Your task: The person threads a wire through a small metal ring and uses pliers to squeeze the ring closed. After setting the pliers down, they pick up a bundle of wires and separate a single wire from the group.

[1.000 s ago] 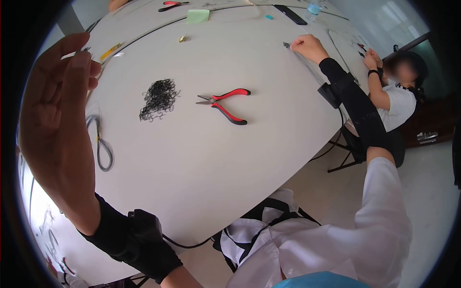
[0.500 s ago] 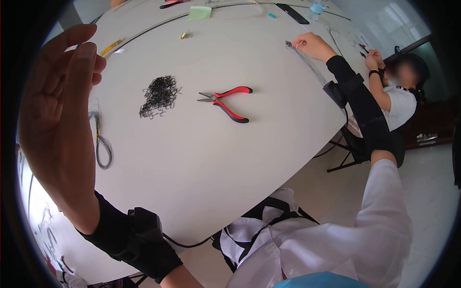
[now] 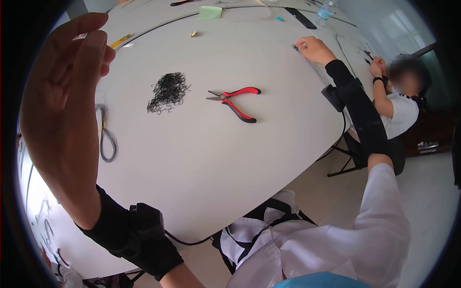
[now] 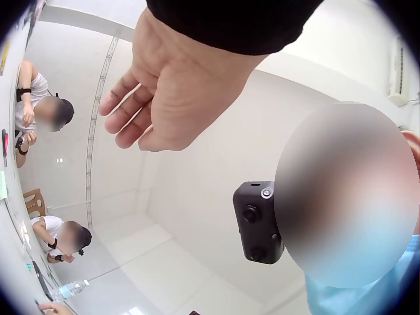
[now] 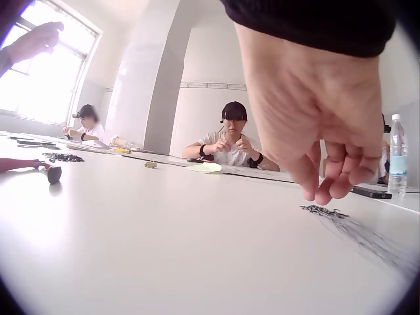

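In the head view the left hand [image 3: 72, 110] is raised at the left, its fingers loosely bent and nothing seen in them; the left wrist view shows the same hand [image 4: 187, 92]. The right hand [image 3: 315, 50] is low over the far right of the table, fingertips close together beside small dark pieces [image 3: 295, 47]. The right wrist view has that hand [image 5: 315, 111] pointing down just above the dark pieces [image 5: 325, 211] and thin strands [image 5: 374, 241]; whether it pinches one cannot be told. Red-handled pliers [image 3: 235, 102] lie spread beside a heap of black hooked pieces [image 3: 169, 92].
A wire coil [image 3: 108, 144] lies by the left forearm. Farther back are a small gold item [image 3: 195, 34], a green note [image 3: 210, 12], a black phone [image 3: 300, 18] and a bottle [image 3: 325, 12]. Another person [image 3: 401, 108] sits at the right edge of the white table [image 3: 206, 168].
The head view has shifted, so the pliers, heap and coil appear farther right. The left hand's fingertips stand slightly higher in the picture. The right hand remains by the dark pieces.
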A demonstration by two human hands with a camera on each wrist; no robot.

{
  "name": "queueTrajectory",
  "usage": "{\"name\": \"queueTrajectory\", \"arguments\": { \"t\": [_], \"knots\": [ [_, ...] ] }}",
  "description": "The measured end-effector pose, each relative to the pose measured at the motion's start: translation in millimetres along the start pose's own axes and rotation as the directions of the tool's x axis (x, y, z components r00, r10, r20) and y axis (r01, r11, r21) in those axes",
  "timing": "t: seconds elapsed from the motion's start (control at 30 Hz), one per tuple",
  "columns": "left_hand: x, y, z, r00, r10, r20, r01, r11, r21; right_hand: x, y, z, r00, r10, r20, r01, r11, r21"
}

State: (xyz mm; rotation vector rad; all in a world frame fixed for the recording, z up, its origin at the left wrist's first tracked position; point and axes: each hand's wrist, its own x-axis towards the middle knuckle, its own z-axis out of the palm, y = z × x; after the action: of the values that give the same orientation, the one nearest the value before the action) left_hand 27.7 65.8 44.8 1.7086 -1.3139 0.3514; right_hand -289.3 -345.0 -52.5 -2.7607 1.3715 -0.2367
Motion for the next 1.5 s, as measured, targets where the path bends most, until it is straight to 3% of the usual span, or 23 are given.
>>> {"name": "queueTrajectory", "arguments": {
  "t": [0.03,0.13,0.2,0.27,0.4,0.43,0.47,0.53,0.67,0.73,0.8,0.83,0.9,0.93,1.0,1.07,1.1,1.27,1.37,1.5],
  "knots": [
    [0,1,0,1.000,-0.003,-0.023,0.002,1.000,-0.012,1,-8,-6,0.999,-0.030,0.013,0.029,0.999,0.022],
    [4,-11,-10,0.999,0.049,-0.010,-0.049,0.999,0.024,-5,-69,-37,0.961,-0.144,0.237,0.063,0.945,0.321],
    [6,-10,-11,1.000,-0.003,-0.005,0.003,1.000,0.013,-34,-141,-58,0.929,-0.248,0.274,0.120,0.903,0.412],
    [6,-21,-19,0.996,0.083,0.032,-0.081,0.996,-0.037,-50,-191,-50,0.882,-0.427,0.198,0.317,0.850,0.422],
    [0,-29,-48,0.988,-0.007,-0.154,0.005,1.000,-0.013,-89,-291,-31,0.766,-0.625,0.148,0.460,0.695,0.553],
    [-2,-30,-59,0.986,0.021,-0.164,-0.029,0.999,-0.043,-90,-311,-12,0.703,-0.709,0.052,0.538,0.579,0.613],
    [-3,-31,-66,0.980,-0.010,-0.198,-0.001,0.998,-0.056,-92,-331,7,0.636,-0.764,-0.107,0.673,0.482,0.561],
    [-7,-35,-76,0.959,-0.073,-0.273,0.047,0.994,-0.098,-94,-370,39,0.514,-0.845,-0.150,0.788,0.395,0.472],
    [-13,-42,-80,0.962,-0.114,-0.248,0.066,0.979,-0.193,-97,-427,77,0.497,-0.839,-0.221,0.822,0.374,0.428],
    [-22,-59,-71,0.978,-0.150,-0.143,0.106,0.956,-0.275,-95,-443,85,0.496,-0.855,-0.151,0.816,0.399,0.419],
    [-34,-96,-63,0.962,-0.271,0.022,0.263,0.911,-0.319,-93,-449,92,0.497,-0.862,-0.096,0.807,0.418,0.418],
    [-43,-105,-58,0.924,-0.376,0.069,0.382,0.907,-0.177,-92,-449,94,0.489,-0.861,-0.143,0.808,0.385,0.446],
    [-63,-132,-46,0.872,-0.474,0.123,0.472,0.880,0.044,-91,-450,95,0.507,-0.852,-0.132,0.796,0.403,0.451],
    [-75,-146,-39,0.927,-0.365,0.083,0.358,0.930,0.087,-91,-451,96,0.516,-0.847,-0.124,0.789,0.415,0.453],
    [-87,-158,-27,0.948,-0.293,0.122,0.263,0.941,0.214,-92,-451,95,0.540,-0.833,-0.122,0.767,0.427,0.479],
    [-94,-162,-24,0.955,-0.199,0.218,0.159,0.969,0.189,-90,-450,99,0.565,-0.817,-0.118,0.750,0.448,0.486],
    [-98,-167,-19,0.961,-0.181,0.208,0.124,0.957,0.262,-91,-450,96,0.576,-0.808,-0.124,0.734,0.444,0.515],
    [-110,-184,-14,0.939,-0.219,0.265,0.124,0.934,0.334,-95,-444,83,0.623,-0.771,-0.128,0.650,0.420,0.634],
    [-113,-188,-11,0.948,-0.217,0.235,0.130,0.932,0.337,-99,-436,76,0.559,-0.798,-0.225,0.715,0.326,0.618],
    [-114,-192,-9,0.960,-0.181,0.213,0.109,0.944,0.310,-101,-429,72,0.552,-0.790,-0.268,0.714,0.281,0.642]
  ]
}}
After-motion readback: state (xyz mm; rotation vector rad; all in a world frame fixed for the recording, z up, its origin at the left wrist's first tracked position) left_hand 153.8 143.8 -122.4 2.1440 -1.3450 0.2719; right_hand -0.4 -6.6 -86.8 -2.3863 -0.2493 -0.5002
